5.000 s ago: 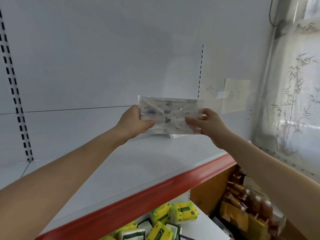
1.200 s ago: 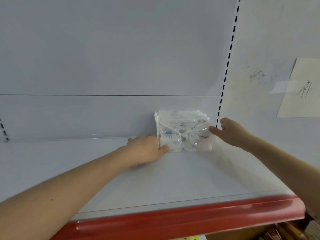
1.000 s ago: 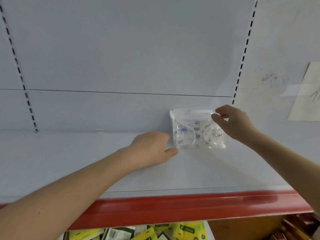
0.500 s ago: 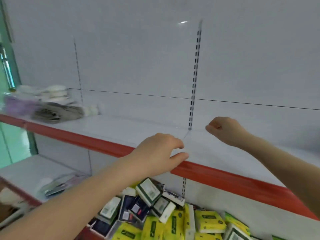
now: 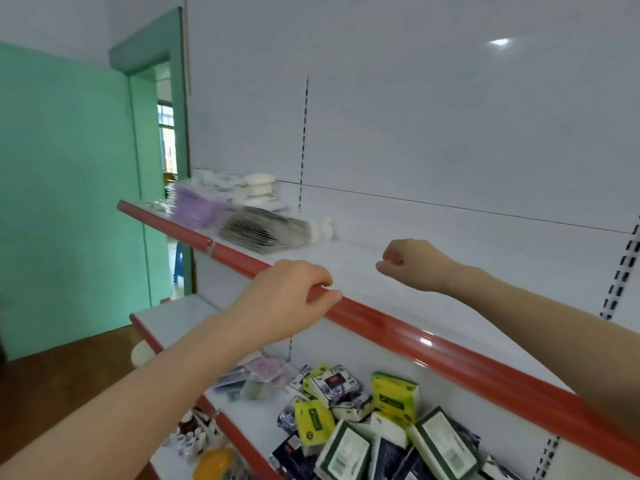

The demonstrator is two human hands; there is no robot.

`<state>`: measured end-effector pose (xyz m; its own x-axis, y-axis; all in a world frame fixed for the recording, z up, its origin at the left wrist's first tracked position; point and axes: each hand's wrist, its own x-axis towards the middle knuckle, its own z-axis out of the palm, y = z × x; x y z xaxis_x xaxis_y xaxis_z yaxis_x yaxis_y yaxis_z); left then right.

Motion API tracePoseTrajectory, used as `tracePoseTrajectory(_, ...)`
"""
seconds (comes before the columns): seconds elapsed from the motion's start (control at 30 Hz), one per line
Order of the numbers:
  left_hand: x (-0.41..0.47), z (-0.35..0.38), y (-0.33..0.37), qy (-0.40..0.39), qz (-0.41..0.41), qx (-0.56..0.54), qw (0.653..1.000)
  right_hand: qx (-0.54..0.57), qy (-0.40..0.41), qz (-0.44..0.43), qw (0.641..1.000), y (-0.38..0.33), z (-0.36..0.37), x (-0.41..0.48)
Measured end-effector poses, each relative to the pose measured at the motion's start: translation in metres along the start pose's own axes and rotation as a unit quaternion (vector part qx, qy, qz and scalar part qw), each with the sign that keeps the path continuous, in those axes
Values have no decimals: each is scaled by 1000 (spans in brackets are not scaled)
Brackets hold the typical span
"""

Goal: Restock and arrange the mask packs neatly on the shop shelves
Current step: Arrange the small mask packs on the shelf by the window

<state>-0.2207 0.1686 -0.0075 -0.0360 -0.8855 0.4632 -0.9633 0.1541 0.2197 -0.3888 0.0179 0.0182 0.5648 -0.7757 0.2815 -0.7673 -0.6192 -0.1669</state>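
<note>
"White shop shelving beside a green wall (image 5: 69, 202); the upper shelf (image 5: 450, 313) looks mostly bare?"

"Mostly; the mask packs (image 5: 263, 230) lie heaped at its far left end, blurred, purple and striped ones on top; I'd guess that heap is the stock to draw from."

"And the hands?"

"The left hand (image 5: 287, 299) is in front of the red rail (image 5: 433, 344), fingers loosely curled, gripping nothing; whether it touches the rail I cannot tell; the right hand (image 5: 412, 261) hangs over the shelf in a loose fist, empty too; free for the next pack, I'd say."

"A second ago?"

"Both steadied a printed pack upright against the back panel (image 5: 450, 133); that pack is out of sight now; the view has swung left toward the heap."
</note>
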Motion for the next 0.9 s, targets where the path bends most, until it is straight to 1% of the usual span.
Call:
tracePoseTrajectory(0.13, 47, 3, -65, 19, 4, 30, 999, -22, -5, -8, 1000, -20, 24, 77)
tracePoseTrajectory(0.27, 111, -4, -118, 32, 18, 33, 999, -17, 2, 10, 1000, -30, 29, 147)
tracePoseTrajectory(0.37, 151, -11, -153, 51, 22, 30, 998, 29, 22, 30, 999, -34, 32, 195)
tracePoseTrajectory(0.43, 174, -14, -176, 53, 19, 13, 998, 74, 12, 66, 995, -37, 36, 220)
tracePoseTrajectory(0.53, 211, -16, -210, 42, 30, 14, 999, 159, 4, 123, 980, -36, 46, 253)
tracePoseTrajectory(0.63, 253, -15, -238, 10, 49, 35, 998, 201, 14, 180, 963, -34, 58, 281)
tracePoseTrajectory(0.73, 299, -3, -264, -38, 78, 57, 995, 213, 22, 235, 948, -38, 70, 299)
tracePoseTrajectory(0.83, 338, 16, -282, -110, 111, 93, 983, 203, 19, 298, 933, -41, 79, 307)
tracePoseTrajectory(0.9, 351, 27, -290, -180, 135, 110, 968, 215, 17, 332, 918, -44, 86, 311)
